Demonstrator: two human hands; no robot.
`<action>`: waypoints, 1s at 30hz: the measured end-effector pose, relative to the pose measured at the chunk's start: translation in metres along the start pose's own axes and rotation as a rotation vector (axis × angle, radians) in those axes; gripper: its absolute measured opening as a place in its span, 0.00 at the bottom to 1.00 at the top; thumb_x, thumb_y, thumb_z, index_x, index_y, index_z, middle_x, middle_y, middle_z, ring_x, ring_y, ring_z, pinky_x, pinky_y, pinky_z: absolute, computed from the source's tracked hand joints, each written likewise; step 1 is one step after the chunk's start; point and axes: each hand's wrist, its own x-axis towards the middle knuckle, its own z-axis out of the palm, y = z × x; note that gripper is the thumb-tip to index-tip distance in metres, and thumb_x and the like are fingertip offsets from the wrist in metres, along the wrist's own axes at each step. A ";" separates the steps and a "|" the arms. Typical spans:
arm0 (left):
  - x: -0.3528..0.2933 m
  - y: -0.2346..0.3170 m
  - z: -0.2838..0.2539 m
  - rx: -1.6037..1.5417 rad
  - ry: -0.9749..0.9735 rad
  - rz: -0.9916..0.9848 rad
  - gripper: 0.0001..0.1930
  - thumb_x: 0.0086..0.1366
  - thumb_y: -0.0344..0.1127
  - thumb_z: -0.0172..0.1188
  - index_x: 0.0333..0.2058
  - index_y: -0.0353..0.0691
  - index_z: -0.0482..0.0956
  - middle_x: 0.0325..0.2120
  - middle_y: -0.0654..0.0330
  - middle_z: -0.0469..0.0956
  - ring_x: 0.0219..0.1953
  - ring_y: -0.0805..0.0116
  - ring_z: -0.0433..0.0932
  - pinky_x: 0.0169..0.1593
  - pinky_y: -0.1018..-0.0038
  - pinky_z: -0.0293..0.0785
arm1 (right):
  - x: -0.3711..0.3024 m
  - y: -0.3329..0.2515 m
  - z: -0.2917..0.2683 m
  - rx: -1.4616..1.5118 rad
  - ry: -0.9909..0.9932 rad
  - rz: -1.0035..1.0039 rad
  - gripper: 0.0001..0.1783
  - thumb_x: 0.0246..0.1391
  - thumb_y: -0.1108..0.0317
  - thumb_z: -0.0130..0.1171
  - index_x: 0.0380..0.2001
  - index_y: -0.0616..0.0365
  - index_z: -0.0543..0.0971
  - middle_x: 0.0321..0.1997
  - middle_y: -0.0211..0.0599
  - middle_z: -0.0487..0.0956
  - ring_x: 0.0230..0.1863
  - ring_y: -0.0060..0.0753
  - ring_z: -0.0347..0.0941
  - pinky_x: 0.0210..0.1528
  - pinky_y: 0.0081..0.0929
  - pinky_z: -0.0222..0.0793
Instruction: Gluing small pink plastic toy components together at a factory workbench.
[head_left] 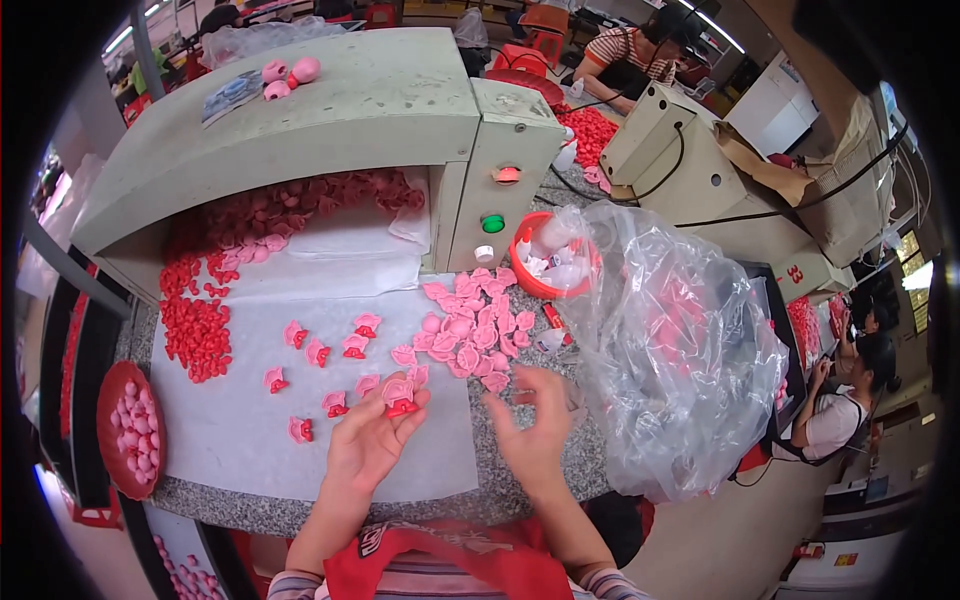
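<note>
My left hand [368, 440] pinches a small pink-and-red plastic figure piece [399, 392], its pink ruffled part on top and red part below. Just right of it, my right hand [535, 425] hovers with thumb and fingers apart, nothing visible between them. A heap of loose pink pieces [470, 330] lies beyond my hands. Several joined pink-and-red pieces [317, 352] stand spaced out on the white sheet [240, 450]. Small red parts [197, 335] are piled at the sheet's left.
A pale green machine [330, 100] with a low opening arches over more pink and red parts. An orange tub [548, 290] holds bottles. Clear plastic bags [680, 350] bulge on the right. At left sits a red dish [108, 440] of pink balls. Other people work farther off.
</note>
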 end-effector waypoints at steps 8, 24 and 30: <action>-0.012 -0.005 0.021 -0.149 -0.162 -0.141 0.22 0.56 0.27 0.50 0.51 0.31 0.63 0.47 0.46 0.68 0.53 0.51 0.65 0.57 0.58 0.61 | 0.031 0.117 -0.004 -0.374 0.074 0.338 0.24 0.34 0.68 0.68 0.38 0.62 0.73 0.33 0.39 0.75 0.30 0.28 0.71 0.33 0.25 0.68; -0.030 0.007 0.017 -0.280 -0.132 -0.173 0.26 0.61 0.35 0.51 0.56 0.37 0.56 0.49 0.49 0.66 0.54 0.54 0.65 0.57 0.63 0.60 | -0.009 -0.042 -0.025 0.503 -0.240 0.167 0.17 0.39 0.77 0.57 0.36 0.67 0.69 0.33 0.43 0.75 0.31 0.25 0.72 0.34 0.20 0.68; -0.040 0.011 0.027 -0.167 -0.044 -0.118 0.25 0.62 0.38 0.50 0.55 0.36 0.58 0.46 0.51 0.70 0.52 0.57 0.67 0.56 0.65 0.62 | -0.003 -0.076 -0.022 0.287 -0.195 -0.378 0.18 0.34 0.73 0.59 0.34 0.66 0.73 0.18 0.41 0.73 0.12 0.30 0.65 0.15 0.22 0.61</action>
